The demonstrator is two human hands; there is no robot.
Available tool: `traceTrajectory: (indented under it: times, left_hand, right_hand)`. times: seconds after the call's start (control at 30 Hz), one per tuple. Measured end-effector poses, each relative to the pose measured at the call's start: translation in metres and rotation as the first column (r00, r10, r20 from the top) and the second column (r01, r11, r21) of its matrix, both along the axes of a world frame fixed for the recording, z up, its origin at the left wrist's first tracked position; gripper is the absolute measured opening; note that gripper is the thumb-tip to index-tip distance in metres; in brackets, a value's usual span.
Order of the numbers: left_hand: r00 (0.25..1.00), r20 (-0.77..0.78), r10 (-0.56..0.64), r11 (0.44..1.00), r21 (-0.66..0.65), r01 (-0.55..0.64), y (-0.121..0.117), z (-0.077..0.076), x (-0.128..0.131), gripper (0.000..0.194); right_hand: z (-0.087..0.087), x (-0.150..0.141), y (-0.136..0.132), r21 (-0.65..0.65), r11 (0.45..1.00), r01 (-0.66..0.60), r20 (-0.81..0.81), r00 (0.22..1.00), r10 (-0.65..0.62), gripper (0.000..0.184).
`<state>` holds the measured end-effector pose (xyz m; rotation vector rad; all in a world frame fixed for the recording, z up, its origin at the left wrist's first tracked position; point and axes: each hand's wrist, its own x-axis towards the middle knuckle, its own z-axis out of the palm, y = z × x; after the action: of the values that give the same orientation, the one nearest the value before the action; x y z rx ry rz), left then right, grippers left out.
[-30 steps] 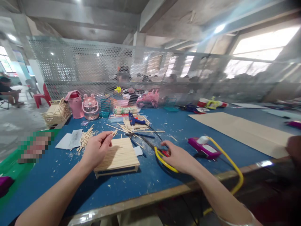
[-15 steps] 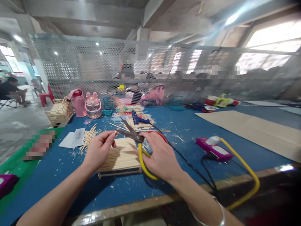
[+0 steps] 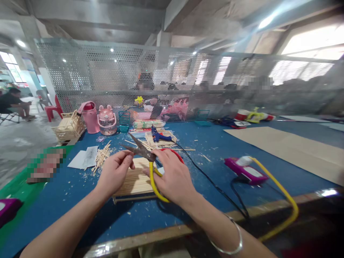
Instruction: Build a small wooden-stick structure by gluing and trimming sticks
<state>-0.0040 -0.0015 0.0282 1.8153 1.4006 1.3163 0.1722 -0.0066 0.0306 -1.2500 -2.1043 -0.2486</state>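
Right hand (image 3: pixel 172 175) holds open scissors (image 3: pixel 145 153); left hand (image 3: pixel 114 172) pinches shut, contents unclear

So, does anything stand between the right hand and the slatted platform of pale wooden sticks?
Yes: the grey metal scissors with red and yellow handles, held open in the right hand above the platform. Nothing else clearly blocks, though the hand hides part.

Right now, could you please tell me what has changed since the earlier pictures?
The right hand has gripped the scissors, lifted them off the table and brought them left, blades now open beside the left hand. The glue gun, slatted stick platform and purple power strip stayed in place.
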Motion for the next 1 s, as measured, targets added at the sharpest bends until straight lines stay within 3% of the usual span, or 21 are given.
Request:
traceTrajectory:
  times: [0.63, 0.8, 0.9, 1.0]
  left_hand:
    - [0.998, -0.06, 0.027, 0.997, 0.067, -0.023, -0.002, -0.001, 0.0, 0.033]
    - [0.998, -0.044, 0.041, 0.995, 0.093, -0.036, 0.002, -0.003, -0.003, 0.028]
    - [0.998, -0.038, 0.045, 0.992, 0.119, -0.04, 0.005, -0.004, -0.006, 0.03]
    - [0.999, -0.022, 0.044, 0.988, 0.151, -0.04, 0.005, -0.005, -0.007, 0.031]
  right_hand:
    - [-0.002, 0.0, 0.003, -0.004, 1.0, 0.005, 0.034, 0.999, -0.005, 0.038]
    - [0.001, 0.003, 0.01, -0.19, 0.973, -0.129, -0.088, 0.99, 0.114, 0.033]
    - [0.005, 0.002, 0.01, -0.319, 0.935, -0.153, -0.163, 0.981, 0.105, 0.033]
    - [0.009, 0.0, 0.006, -0.358, 0.918, -0.172, -0.186, 0.976, 0.11, 0.039]
